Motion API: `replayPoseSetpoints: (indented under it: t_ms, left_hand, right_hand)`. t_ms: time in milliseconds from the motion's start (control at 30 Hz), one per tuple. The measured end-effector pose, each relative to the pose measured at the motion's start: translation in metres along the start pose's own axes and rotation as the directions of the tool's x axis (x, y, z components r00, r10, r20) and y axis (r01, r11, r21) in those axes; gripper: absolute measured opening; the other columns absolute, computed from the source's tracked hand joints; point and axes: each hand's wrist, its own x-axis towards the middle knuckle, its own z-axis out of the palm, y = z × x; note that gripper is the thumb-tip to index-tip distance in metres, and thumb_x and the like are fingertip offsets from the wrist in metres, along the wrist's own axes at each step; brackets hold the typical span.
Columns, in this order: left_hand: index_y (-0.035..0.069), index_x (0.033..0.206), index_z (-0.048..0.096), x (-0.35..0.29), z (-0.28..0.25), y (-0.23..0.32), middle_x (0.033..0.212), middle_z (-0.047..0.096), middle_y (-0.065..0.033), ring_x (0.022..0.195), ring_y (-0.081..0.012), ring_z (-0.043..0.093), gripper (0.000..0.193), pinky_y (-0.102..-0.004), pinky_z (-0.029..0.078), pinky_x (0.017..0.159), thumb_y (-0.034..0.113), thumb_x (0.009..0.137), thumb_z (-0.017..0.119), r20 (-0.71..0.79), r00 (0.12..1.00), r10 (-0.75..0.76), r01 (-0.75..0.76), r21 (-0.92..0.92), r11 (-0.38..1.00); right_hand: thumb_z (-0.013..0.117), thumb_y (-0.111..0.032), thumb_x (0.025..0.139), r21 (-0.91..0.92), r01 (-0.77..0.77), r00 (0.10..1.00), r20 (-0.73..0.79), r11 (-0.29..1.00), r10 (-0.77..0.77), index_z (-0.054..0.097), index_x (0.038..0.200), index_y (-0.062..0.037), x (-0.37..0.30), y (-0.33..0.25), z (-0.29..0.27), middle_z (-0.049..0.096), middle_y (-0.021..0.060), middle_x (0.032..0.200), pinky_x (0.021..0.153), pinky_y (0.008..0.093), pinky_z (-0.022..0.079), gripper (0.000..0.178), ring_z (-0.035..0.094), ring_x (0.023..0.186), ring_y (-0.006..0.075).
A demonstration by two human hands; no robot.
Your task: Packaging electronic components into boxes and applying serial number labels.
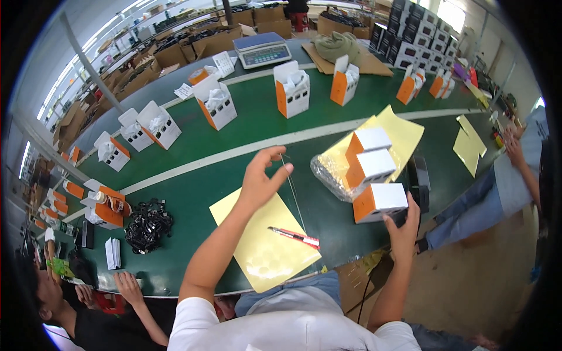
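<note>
My left hand is over the middle of the green table, thumb and forefinger curved toward each other. At their tips is a thin clear strip, slanting down toward the yellow sheet. A red utility knife lies on that sheet with its blade end to the left. My right hand grips the near right end of a white and orange box, fingers along its side and thumb at its lower edge. Two similar boxes stand behind it, beside clear plastic wrap and yellow sheets.
Open boxes stand along the far green strip. A black cable pile and folded white papers lie to the left. A scale sits at the back. Co-workers' hands are at the left edge, with another person right.
</note>
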Motion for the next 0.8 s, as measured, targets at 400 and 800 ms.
replayPoseSetpoints:
  t_ms: [400, 800]
  left_hand:
    - [0.006, 0.162, 0.0, 0.243, 0.058, -0.159, 0.154, 0.038, -0.0274, 0.141, -0.04, 0.044, 0.133, -0.0443, 0.042, 0.114, 0.024, 0.067, 0.092, -0.169, 0.975, -0.146, 0.173, 0.165, 0.971]
    - [0.004, 0.156, 0.028, 0.016, -0.131, -0.047, 0.141, 0.054, -0.0183, 0.131, -0.0305, 0.054, 0.109, -0.043, 0.053, 0.1, 0.012, 0.067, 0.091, -0.189, 0.943, -0.276, 0.288, 0.041, 0.957]
  right_hand:
    - [0.065, 0.0, 0.085, 0.343, 0.238, 0.96, -0.226, 0.909, -0.166, 0.059, 0.104, -0.0033, -0.088, -0.062, 0.042, 0.055, 0.0083, 0.095, 0.075, 0.0321, 0.044, 0.02, 0.052, 0.084, 0.019]
    - [0.072, -0.014, 0.084, 0.052, 0.486, 0.869, 0.081, 0.872, -0.489, 0.067, 0.095, -0.0101, 0.202, -0.127, 0.074, 0.061, 0.007, 0.081, 0.067, 0.0396, 0.048, 0.013, 0.062, 0.074, 0.0268]
